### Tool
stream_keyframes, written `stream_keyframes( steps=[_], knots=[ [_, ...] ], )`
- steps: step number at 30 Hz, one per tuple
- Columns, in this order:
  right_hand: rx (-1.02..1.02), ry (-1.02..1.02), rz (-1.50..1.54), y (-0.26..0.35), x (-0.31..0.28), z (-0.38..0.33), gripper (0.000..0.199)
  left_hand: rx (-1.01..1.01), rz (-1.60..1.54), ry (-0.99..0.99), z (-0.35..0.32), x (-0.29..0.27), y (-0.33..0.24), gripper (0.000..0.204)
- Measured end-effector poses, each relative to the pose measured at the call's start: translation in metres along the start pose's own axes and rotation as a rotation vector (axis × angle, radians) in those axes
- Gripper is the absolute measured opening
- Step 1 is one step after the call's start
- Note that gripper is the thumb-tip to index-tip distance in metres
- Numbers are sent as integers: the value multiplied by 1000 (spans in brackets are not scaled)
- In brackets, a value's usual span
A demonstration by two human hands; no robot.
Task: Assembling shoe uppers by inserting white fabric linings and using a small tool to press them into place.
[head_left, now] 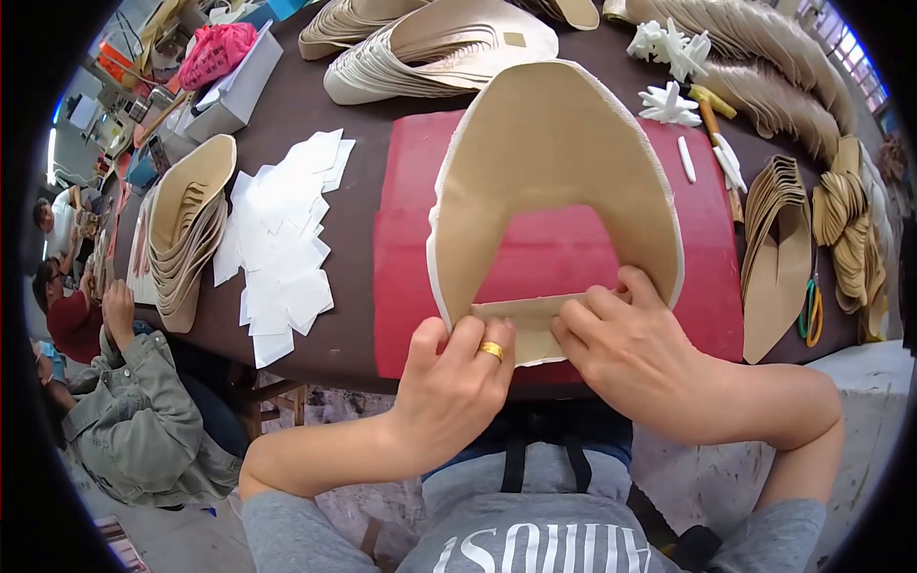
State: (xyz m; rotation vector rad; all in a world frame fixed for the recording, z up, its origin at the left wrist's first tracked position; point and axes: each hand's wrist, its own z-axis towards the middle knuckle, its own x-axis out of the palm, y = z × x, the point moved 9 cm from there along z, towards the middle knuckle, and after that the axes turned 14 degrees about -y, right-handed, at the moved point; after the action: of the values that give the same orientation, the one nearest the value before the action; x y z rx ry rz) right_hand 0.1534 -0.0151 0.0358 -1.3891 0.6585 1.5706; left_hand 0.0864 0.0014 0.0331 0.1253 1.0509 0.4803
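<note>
Both hands pinching tan upper [549,162] ends together over red mat [406,239]: left hand [454,382] and right hand [626,349] pressing the overlap, probably glued seam; white paper pieces [282,244] left.

Just beyond the fingers [611,310] of both hands the red mat [411,239] is open inside the arch of the tan shoe upper [554,153]. Left of the fingers, loose white paper pieces [282,234] cover the table, and a stack of tan uppers [186,229] stands farther out. Right of the fingers the mat is bare until another tan stack [778,258] (scissors [812,310] lie beside it). Far ahead, white plastic parts [669,103] block the way.
</note>
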Motion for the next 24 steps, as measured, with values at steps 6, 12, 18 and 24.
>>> stream_keyframes(
  steps=[6, 12, 18, 24],
  knots=[
    [-10, -58, -33, 0, -3, -10, 18, -82, -18, -168, 1, -2, -12, 26],
    [74, -15, 79, -5, -4, -25, 23, -163, -304, -269, 7, 4, -16, 16],
    [47, -279, 128, -2, -40, -5, 22, -249, -489, -409, 21, -9, -13, 16],
    [83, -454, 260, 6, -82, 11, 22, -300, -699, -440, 4, -16, -10, 25]
  ],
)
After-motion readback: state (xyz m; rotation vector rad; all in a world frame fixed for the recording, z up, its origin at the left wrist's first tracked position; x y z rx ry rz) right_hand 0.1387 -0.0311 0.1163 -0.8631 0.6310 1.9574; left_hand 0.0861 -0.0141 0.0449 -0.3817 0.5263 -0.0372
